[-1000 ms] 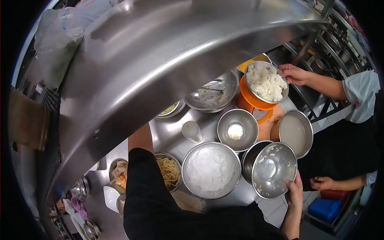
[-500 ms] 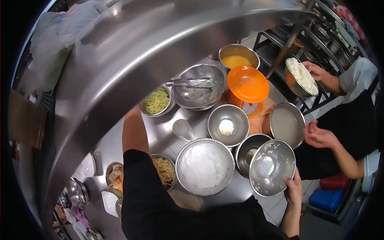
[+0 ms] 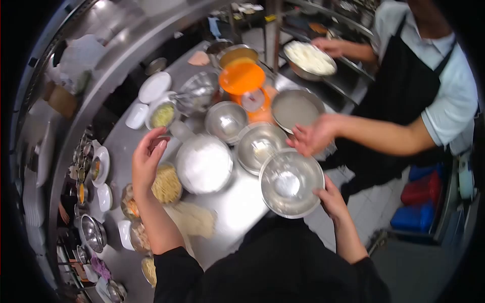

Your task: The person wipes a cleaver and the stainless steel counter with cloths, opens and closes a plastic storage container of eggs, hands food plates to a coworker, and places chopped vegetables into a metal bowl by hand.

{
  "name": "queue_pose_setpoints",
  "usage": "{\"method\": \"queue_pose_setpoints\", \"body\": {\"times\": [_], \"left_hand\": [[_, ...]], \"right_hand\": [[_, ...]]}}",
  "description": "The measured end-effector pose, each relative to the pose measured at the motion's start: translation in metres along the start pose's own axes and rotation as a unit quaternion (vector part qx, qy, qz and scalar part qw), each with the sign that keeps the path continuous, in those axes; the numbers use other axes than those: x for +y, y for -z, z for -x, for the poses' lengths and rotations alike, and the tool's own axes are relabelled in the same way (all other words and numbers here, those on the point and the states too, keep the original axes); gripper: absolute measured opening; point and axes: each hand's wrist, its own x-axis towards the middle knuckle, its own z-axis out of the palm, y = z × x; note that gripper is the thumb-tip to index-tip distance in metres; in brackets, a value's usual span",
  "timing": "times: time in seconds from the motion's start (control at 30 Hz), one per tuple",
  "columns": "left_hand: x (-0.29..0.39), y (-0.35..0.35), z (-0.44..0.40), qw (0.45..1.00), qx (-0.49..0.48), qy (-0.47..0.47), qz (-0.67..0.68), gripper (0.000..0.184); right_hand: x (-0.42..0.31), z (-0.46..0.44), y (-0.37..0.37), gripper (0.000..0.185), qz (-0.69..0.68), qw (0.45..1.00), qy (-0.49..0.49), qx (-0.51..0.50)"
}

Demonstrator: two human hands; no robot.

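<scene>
My right hand [image 3: 333, 199] grips the rim of an empty-looking steel bowl [image 3: 287, 187], its thumb inside the edge. My left hand [image 3: 149, 154] is raised over the counter, fingers apart and slightly curled, holding nothing. Just right of it lies a bowl of white powder [image 3: 204, 164], with a bowl of noodles [image 3: 166, 184] below. Another steel bowl [image 3: 261, 146] sits behind the one I hold. A co-worker's open hand [image 3: 316, 135] is close above my bowl's rim; the co-worker's other hand [image 3: 328, 46] holds a bowl of rice [image 3: 309, 58].
An orange scale-like object [image 3: 242, 78] stands at the back beside a bowl of yellow liquid [image 3: 237, 54]. A grey-toned bowl [image 3: 298, 110] is near the co-worker [image 3: 409, 91]. Shredded greens [image 3: 163, 115] and white plates [image 3: 154, 87] lie back left. A curved steel shelf edge [image 3: 108, 65] crosses the upper left.
The view has swung, showing more of the co-worker. My left hand has come out from behind the shelf. The co-worker has lifted the rice bowl off the orange object and reached toward my bowl.
</scene>
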Motion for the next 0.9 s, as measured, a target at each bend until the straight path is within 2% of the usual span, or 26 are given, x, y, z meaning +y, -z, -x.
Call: {"method": "queue_pose_setpoints", "body": {"times": [0.1,0.17,0.33,0.37,0.43,0.47,0.53,0.6,0.67,0.73,0.77,0.83,0.87,0.9], "left_hand": [[0.016,-0.075,0.076,0.993,-0.092,0.049,0.055,0.034],[0.011,-0.125,0.125,0.978,-0.161,0.113,0.063,0.033],[-0.033,-0.237,0.235,0.937,-0.211,0.255,0.112,0.034],[-0.041,-0.251,0.255,0.932,-0.215,0.266,0.119,0.033],[-0.05,-0.264,0.287,0.933,-0.262,0.24,0.051,0.035],[-0.068,-0.266,0.303,0.926,-0.269,0.262,0.038,0.036],[-0.08,-0.261,0.324,0.937,-0.23,0.263,-0.005,0.037],[-0.114,-0.254,0.349,0.944,-0.185,0.259,-0.087,0.039],[-0.163,-0.24,0.381,0.94,-0.175,0.27,-0.11,0.04],[-0.211,-0.223,0.412,0.918,-0.181,0.309,-0.17,0.041],[-0.231,-0.214,0.428,0.901,-0.188,0.336,-0.202,0.041],[-0.258,-0.196,0.462,0.879,-0.15,0.383,-0.24,0.044],[-0.292,-0.188,0.489,0.867,-0.153,0.404,-0.249,0.044],[-0.324,-0.181,0.516,0.854,-0.155,0.424,-0.258,0.044]], "right_hand": [[0.006,0.021,0.032,0.053,-0.005,1.0,-0.004,-0.014],[0.017,0.036,0.058,0.052,0.005,1.0,-0.017,-0.018],[0.026,0.064,0.103,0.053,-0.072,0.997,0.029,0.023],[0.025,0.073,0.11,0.053,-0.067,0.997,0.031,0.018],[0.025,0.09,0.118,0.053,-0.186,0.981,0.039,0.043],[0.031,0.097,0.123,0.053,-0.178,0.983,0.04,0.03],[0.058,0.107,0.141,0.056,-0.23,0.966,0.039,0.114],[0.1,0.112,0.166,0.043,-0.171,0.974,-0.032,0.145],[0.155,0.114,0.18,0.028,-0.075,0.981,-0.039,0.174],[0.203,0.114,0.189,0.027,0.023,0.984,-0.053,0.17],[0.227,0.113,0.194,0.027,0.028,0.984,-0.049,0.168],[0.276,0.11,0.206,0.026,0.145,0.975,-0.086,0.143],[0.302,0.11,0.217,0.026,0.147,0.975,-0.081,0.145],[0.326,0.107,0.229,0.024,0.262,0.954,-0.098,0.113]]}}
